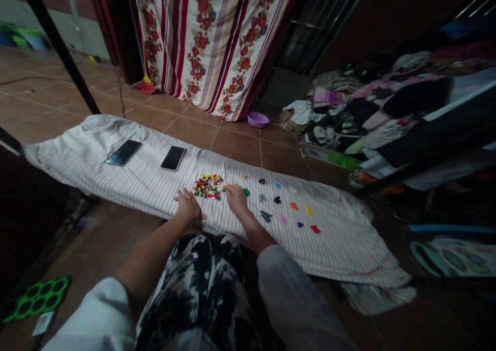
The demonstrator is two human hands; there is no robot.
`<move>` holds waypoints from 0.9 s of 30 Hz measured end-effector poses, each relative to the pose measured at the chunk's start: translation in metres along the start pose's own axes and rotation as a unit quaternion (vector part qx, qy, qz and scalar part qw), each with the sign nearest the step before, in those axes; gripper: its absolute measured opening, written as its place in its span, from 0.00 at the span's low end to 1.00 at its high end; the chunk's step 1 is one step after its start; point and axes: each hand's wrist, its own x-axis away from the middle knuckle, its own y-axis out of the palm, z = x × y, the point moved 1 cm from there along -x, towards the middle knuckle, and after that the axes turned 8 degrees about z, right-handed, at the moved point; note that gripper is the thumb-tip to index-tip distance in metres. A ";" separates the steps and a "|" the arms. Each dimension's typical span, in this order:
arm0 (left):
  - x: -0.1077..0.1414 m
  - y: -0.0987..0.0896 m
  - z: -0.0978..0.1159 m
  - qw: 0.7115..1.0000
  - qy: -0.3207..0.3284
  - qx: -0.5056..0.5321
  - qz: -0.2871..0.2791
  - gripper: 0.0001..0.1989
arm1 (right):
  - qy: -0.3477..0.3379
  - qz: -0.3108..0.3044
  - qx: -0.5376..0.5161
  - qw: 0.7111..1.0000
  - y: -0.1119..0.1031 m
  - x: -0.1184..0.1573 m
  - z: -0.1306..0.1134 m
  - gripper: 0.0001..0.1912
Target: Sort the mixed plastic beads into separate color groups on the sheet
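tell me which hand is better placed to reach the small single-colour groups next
Probably the right hand: it is at the right edge of the mixed pile, nearer the groups. The left hand lies near its left edge, farther away.

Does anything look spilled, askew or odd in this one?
Nothing looks spilled on the striped cloth: the mixed pile of small pieces sits together, and the single-colour clusters lie apart to its right. What looks messy is the heap of clothes at the picture's right, jumbled and unfolded.

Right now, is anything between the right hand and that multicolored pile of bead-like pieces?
Nothing visible: the right hand is right beside the multicolored pile; the left hand lies at the pile's opposite side.
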 end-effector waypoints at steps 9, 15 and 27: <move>0.001 0.003 -0.002 1.000 0.023 0.000 0.015 0.51 | 0.042 -0.044 0.072 0.996 0.020 -0.037 -0.009 0.18; 0.001 0.003 -0.002 0.999 0.034 -0.005 0.025 0.52 | 0.049 -0.071 0.098 0.991 0.027 -0.050 -0.010 0.16; 0.001 -0.003 -0.002 0.998 0.048 -0.029 0.009 0.53 | 0.043 -0.075 0.118 0.989 0.036 -0.056 -0.009 0.10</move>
